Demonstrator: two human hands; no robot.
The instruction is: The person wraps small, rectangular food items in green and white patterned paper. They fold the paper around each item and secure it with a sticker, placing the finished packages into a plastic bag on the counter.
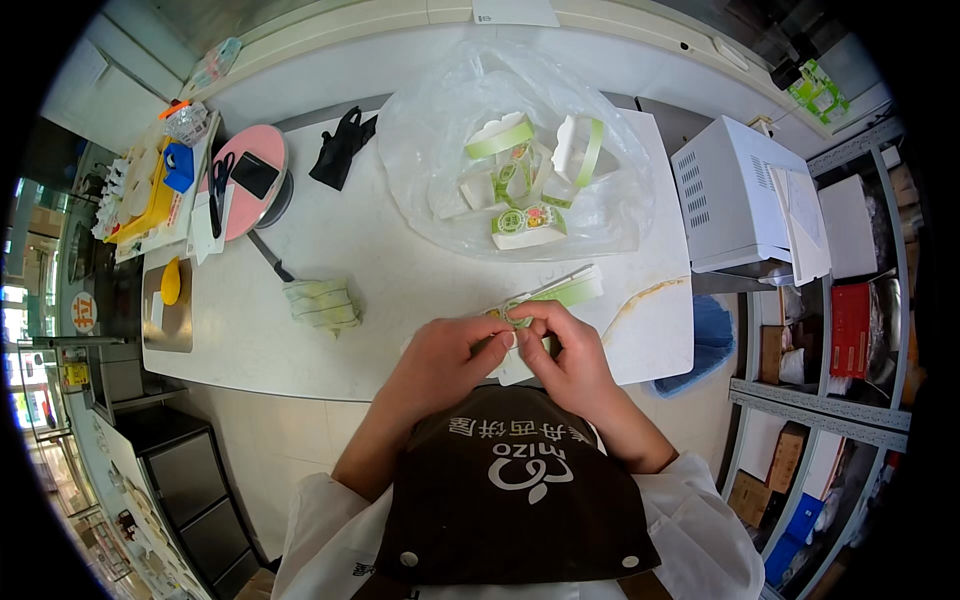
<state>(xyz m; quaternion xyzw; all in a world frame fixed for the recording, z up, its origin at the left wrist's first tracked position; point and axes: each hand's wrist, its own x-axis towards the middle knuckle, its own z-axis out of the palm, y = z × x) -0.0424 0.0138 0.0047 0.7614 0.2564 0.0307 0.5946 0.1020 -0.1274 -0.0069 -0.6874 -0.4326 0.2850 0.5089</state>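
Close together at the table's near edge, my left hand point(457, 352) and my right hand point(564, 346) pinch a small green-and-white printed paperboard piece point(517, 315) between their fingertips. Part of it is hidden by the fingers. Just beyond my right hand lie flat green-and-white paperboard strips point(577, 286). Farther back, a large clear plastic bag point(450, 232) lies spread on the white table, with several folded paperboard cake trays on or in it, one of them a printed tray point(529, 226) with a green band.
Left on the table are a green checked cloth point(322, 304), a black glove point(343, 150), and a pink turntable point(271, 142) bearing a phone point(254, 175) and scissors point(222, 172). A yellow tray point(150, 202) stands farther left. A white boxy appliance point(731, 195) stands at right, near metal shelving point(825, 405).
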